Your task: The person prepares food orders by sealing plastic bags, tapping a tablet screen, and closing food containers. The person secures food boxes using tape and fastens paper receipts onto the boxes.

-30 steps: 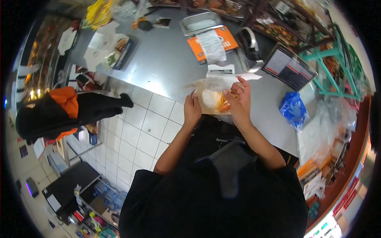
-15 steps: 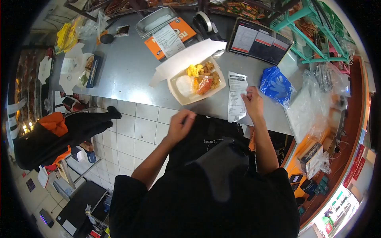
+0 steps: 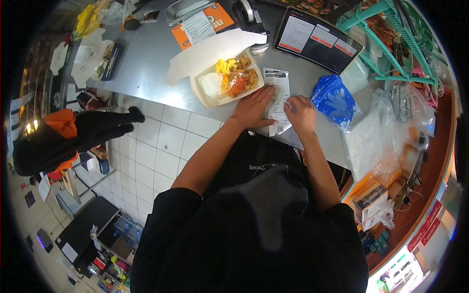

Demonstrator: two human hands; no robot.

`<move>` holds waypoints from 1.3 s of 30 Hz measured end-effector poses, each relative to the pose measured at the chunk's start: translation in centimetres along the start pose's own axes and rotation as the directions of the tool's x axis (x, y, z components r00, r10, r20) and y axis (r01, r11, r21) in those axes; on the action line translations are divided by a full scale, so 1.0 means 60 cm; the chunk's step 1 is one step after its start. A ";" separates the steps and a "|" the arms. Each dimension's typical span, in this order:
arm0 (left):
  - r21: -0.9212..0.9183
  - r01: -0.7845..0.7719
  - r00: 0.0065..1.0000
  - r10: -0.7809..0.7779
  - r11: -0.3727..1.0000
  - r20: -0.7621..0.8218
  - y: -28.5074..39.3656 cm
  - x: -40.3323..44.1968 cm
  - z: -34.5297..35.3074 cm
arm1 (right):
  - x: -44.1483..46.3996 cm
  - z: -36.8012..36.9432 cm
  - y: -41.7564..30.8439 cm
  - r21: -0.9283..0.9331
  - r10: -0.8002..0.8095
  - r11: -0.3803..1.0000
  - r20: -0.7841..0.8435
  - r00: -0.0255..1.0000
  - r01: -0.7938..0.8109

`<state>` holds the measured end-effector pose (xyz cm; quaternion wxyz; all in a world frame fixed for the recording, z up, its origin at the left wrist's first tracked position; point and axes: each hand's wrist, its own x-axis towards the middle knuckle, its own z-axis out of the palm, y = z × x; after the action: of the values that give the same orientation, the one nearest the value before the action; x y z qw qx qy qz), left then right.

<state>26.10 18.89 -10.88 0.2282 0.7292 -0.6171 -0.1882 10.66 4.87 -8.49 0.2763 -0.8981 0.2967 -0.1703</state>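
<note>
A long printed receipt [image 3: 279, 90] lies on the steel counter in front of me. My left hand [image 3: 253, 108] is spread flat, its fingers over the receipt's left edge and the thumb across its lower part. At the right edge of the paper is my right hand [image 3: 301, 116], closed, with its curled fingertips pinching there. Just beyond my left hand stands an open white food box [image 3: 215, 103] with its lid folded back. It holds white rice [image 3: 211, 85], yellow scrambled egg [image 3: 225, 65], browned fried pieces [image 3: 252, 78] and a red sauce packet [image 3: 236, 86].
A tablet [image 3: 317, 41] stands behind the receipt. Right of my hands lie a blue glove packet [image 3: 334, 102] and clear plastic bags [image 3: 378, 132]. An orange box [image 3: 220, 17] with another receipt lies behind the food box. On the left, a person in black [image 3: 73, 136] is near.
My left hand has moved right and forward from the counter's edge onto the receipt, opening flat. My right hand stays by the receipt's right edge. The view has shifted slightly.
</note>
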 end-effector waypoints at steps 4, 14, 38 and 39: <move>0.021 0.005 1.000 -0.005 1.000 -0.010 -0.001 -0.003 0.008 | 0.016 0.028 -0.002 -0.064 -0.051 0.996 0.098 0.994 0.058; 0.037 0.006 1.000 -0.006 0.999 -0.016 0.000 0.000 0.005 | 0.031 -0.012 0.020 -0.059 -0.046 0.997 0.173 0.984 0.057; 0.020 -0.003 0.999 0.003 1.000 -0.032 0.004 0.000 -0.003 | 0.019 -0.003 0.017 -0.135 -0.019 0.989 0.314 0.949 0.064; 0.022 -0.011 0.999 0.012 1.000 -0.038 0.004 0.000 -0.003 | 0.011 -0.004 0.008 -0.127 -0.026 0.989 0.356 0.934 0.076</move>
<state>26.02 18.89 -10.60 0.2331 0.7315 -0.6188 -0.1663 10.85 4.08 -8.50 0.2575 -0.9384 0.2302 0.0075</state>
